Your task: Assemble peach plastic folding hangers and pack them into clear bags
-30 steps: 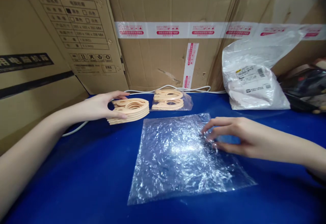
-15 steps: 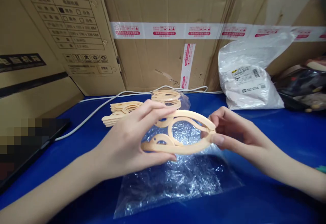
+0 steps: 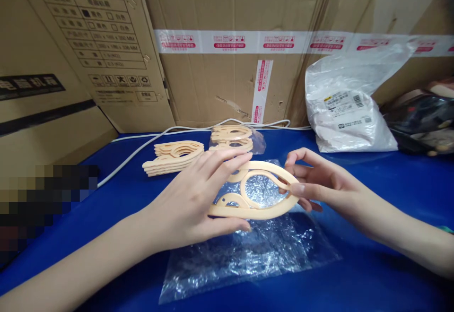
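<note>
A beige plastic folding hanger [image 3: 262, 212], folded into a pointed oval with loops inside, is held above a clear plastic bag [image 3: 241, 255]. My left hand [image 3: 198, 198] wraps round its left end, fingers over the upper edge and thumb under the lower one, hiding that end. At the pointed right end, my right hand [image 3: 322, 184] has its thumb on the tip and a fingertip behind it; the other fingers are loosely curled. Beyond my left hand lies a stack of similar beige hangers [image 3: 173, 158]. Behind it, more hangers [image 3: 232, 133] sit in a clear bag.
Cardboard boxes [image 3: 220, 85] wall the back and left of the blue table [image 3: 372, 283]. A white cable [image 3: 142, 145] runs along the back. At the back right stand a white plastic mailing bag [image 3: 344, 113] and a dark bundle [image 3: 425, 118]. Part of the left side is blurred out.
The folding hanger has shifted slightly right and down, and its two arms now meet at the right tip. My right hand's fingers have loosened and spread. My left hand moved right with the hanger.
</note>
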A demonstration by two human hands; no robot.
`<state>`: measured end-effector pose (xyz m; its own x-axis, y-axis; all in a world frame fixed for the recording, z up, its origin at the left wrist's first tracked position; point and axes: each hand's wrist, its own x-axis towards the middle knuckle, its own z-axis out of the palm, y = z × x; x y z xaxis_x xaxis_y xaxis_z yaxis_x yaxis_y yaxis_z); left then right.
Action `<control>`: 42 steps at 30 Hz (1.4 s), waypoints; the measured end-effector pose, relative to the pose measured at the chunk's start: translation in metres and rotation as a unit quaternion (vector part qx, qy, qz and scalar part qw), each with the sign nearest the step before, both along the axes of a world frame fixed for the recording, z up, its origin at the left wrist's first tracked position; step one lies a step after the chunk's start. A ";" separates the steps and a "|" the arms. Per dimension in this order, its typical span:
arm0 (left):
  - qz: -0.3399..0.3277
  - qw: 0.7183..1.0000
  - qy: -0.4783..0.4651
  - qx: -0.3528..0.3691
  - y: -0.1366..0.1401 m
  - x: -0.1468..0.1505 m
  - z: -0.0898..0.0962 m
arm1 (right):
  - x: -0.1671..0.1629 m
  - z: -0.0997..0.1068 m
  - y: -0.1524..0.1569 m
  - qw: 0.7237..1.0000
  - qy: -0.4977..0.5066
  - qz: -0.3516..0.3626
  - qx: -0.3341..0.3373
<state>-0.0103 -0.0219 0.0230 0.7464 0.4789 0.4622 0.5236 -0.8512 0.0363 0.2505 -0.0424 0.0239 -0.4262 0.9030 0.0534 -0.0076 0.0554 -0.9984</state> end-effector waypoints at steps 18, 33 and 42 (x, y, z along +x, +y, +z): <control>0.001 0.999 0.008 -0.053 0.000 -0.001 0.001 | 0.003 -0.004 0.003 0.999 -0.042 -0.004 0.032; 0.018 0.999 0.024 -0.026 -0.004 0.000 0.004 | 0.003 -0.007 0.000 0.997 -0.058 0.033 0.038; 0.015 0.999 0.010 -0.027 -0.004 0.001 0.002 | 0.005 -0.009 0.001 0.985 -0.120 0.011 0.122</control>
